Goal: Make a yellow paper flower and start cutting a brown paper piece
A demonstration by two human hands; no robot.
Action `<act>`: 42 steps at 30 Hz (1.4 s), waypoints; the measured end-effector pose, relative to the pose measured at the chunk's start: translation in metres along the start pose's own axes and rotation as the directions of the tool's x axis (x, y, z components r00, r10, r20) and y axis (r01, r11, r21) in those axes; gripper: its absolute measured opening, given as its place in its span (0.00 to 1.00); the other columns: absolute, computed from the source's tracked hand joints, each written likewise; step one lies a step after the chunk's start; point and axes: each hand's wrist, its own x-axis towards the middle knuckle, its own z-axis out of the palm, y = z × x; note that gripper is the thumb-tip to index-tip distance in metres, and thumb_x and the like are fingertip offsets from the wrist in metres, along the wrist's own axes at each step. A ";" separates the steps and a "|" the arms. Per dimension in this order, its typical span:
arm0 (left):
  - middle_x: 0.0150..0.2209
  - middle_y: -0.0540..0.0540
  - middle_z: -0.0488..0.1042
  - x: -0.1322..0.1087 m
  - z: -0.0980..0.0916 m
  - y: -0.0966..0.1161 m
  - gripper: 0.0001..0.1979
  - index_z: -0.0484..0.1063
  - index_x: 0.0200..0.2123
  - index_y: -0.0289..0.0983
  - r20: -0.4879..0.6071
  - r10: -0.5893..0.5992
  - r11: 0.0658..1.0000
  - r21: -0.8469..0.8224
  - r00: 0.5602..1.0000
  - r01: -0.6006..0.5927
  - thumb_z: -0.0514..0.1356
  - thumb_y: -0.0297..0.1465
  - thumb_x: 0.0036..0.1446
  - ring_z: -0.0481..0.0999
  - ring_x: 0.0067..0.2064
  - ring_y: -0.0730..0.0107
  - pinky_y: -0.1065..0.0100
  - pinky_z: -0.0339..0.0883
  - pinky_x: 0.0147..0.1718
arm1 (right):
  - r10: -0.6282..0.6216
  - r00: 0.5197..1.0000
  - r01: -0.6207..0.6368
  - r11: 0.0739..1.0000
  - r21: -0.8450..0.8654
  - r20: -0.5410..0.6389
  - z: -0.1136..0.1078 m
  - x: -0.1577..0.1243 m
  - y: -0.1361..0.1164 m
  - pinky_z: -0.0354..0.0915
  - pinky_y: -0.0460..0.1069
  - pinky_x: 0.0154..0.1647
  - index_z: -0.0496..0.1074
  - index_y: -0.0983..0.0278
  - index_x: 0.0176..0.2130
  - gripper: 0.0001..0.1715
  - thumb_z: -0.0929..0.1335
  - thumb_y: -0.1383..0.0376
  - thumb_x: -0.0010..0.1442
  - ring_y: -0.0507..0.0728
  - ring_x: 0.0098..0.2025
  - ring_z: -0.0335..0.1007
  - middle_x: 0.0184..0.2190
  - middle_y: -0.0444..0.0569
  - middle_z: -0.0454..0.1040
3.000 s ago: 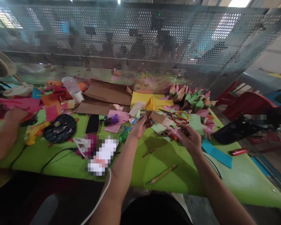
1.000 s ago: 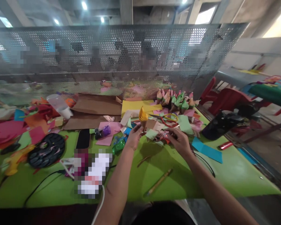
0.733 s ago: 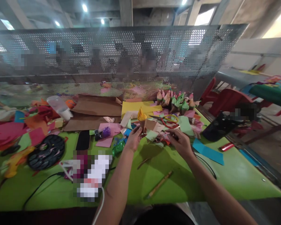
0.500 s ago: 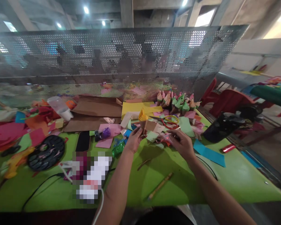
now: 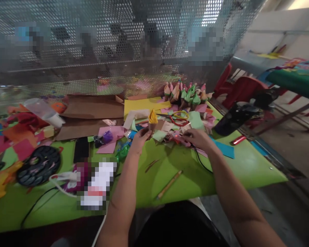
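"What do you have in the left hand [image 5: 140,140] over there?"

"I see a brown paper cone [image 5: 152,128], topped with a yellow swirl [image 5: 152,117]. Thumb and fingers pinch it low down, so the swirl stands clear above the fingertips. I read the cone as upright."

"And the right hand [image 5: 199,138]?"

"Its fingers are bent at the near end of a pink tool [image 5: 176,136] with a small red light. My view of that end is poor; the hand hides it, and I cannot tell whether the fingers close on the tool or only rest on it. A black cord [image 5: 202,161] runs from beneath the hand across the green table [image 5: 195,185]."

"How do the two things sit?"

"I have the cone to the left of the tool, well apart from the right fingertips, with a pale green scrap [image 5: 159,136] between them. Just beyond the tool I see scissors [image 5: 173,120] with red and yellow handles."

"Anything else close by?"

"Farther back, a cluster of paper cones [image 5: 187,94] with green, pink and peach tops. Nearer me, a wooden stick [image 5: 170,184] and thin brown strips [image 5: 151,165] lie between the forearms."
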 end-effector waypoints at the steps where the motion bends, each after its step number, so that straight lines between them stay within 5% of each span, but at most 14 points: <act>1: 0.33 0.47 0.83 0.000 -0.001 0.000 0.27 0.80 0.38 0.36 0.009 -0.006 1.000 0.021 1.000 0.006 0.78 0.45 0.38 0.78 0.33 0.71 0.69 0.70 0.35 | 0.023 0.999 -0.022 0.999 -0.026 0.026 0.001 -0.001 -0.003 0.60 0.49 0.32 0.78 0.62 0.35 0.17 0.68 0.52 0.64 0.58 0.34 0.75 0.33 0.50 0.82; 8: 0.32 0.48 0.81 -0.001 -0.003 0.001 0.24 0.80 0.36 0.35 -0.027 -0.029 0.999 0.039 0.999 0.030 0.78 0.42 0.39 0.75 0.31 0.73 0.71 0.67 0.34 | 0.063 0.996 -0.041 0.953 -0.301 0.063 0.010 -0.004 -0.010 0.56 0.48 0.31 0.77 0.62 0.39 0.14 0.74 0.57 0.54 0.62 0.40 0.75 0.38 0.54 0.82; 14: 0.34 0.45 0.82 -0.005 -0.001 0.000 0.25 0.80 0.39 0.35 0.005 -0.072 0.993 0.097 0.997 0.071 0.77 0.44 0.41 0.79 0.37 0.66 0.69 0.69 0.37 | 0.077 0.996 -0.063 0.964 -0.256 0.043 0.002 -0.002 -0.011 0.56 0.49 0.32 0.78 0.64 0.38 0.10 0.71 0.61 0.57 0.61 0.38 0.74 0.37 0.55 0.82; 26: 0.27 0.49 0.78 -0.023 0.005 -0.010 0.26 0.79 0.37 0.35 -0.108 -0.098 0.988 0.110 0.989 0.110 0.77 0.46 0.39 0.73 0.27 0.74 0.73 0.63 0.27 | 0.001 0.995 0.023 0.967 -0.255 0.095 -0.002 -0.004 0.005 0.56 0.48 0.31 0.79 0.63 0.39 0.11 0.72 0.63 0.54 0.60 0.38 0.75 0.39 0.53 0.82; 31: 0.24 0.48 0.79 -0.052 0.008 -0.021 0.20 0.77 0.43 0.36 -0.211 -0.122 0.968 0.190 0.970 0.163 0.75 0.37 0.48 0.72 0.22 0.71 0.71 0.59 0.24 | 0.008 0.997 0.005 0.986 -0.169 0.081 -0.004 -0.006 0.016 0.59 0.50 0.30 0.80 0.61 0.39 0.20 0.71 0.48 0.59 0.62 0.36 0.77 0.37 0.53 0.83; 37: 0.18 0.53 0.68 -0.083 0.012 -0.021 0.14 0.77 0.33 0.42 -0.213 0.190 0.846 0.532 0.958 -0.049 0.76 0.30 0.45 0.73 0.26 0.63 0.69 0.61 0.30 | 0.039 0.999 -0.036 0.996 -0.085 0.032 -0.005 -0.005 0.024 0.62 0.52 0.29 0.80 0.60 0.41 0.27 0.67 0.41 0.61 0.63 0.33 0.77 0.35 0.54 0.82; 42: 0.26 0.45 0.73 -0.085 -0.001 0.016 0.08 0.75 0.29 0.41 -0.286 0.345 0.578 0.815 0.894 0.038 0.72 0.30 0.52 0.78 0.43 0.50 0.63 0.63 0.46 | 0.073 0.997 -0.069 0.991 -0.118 0.031 -0.015 -0.009 0.010 0.63 0.51 0.32 0.80 0.61 0.41 0.22 0.66 0.48 0.63 0.63 0.39 0.77 0.39 0.55 0.83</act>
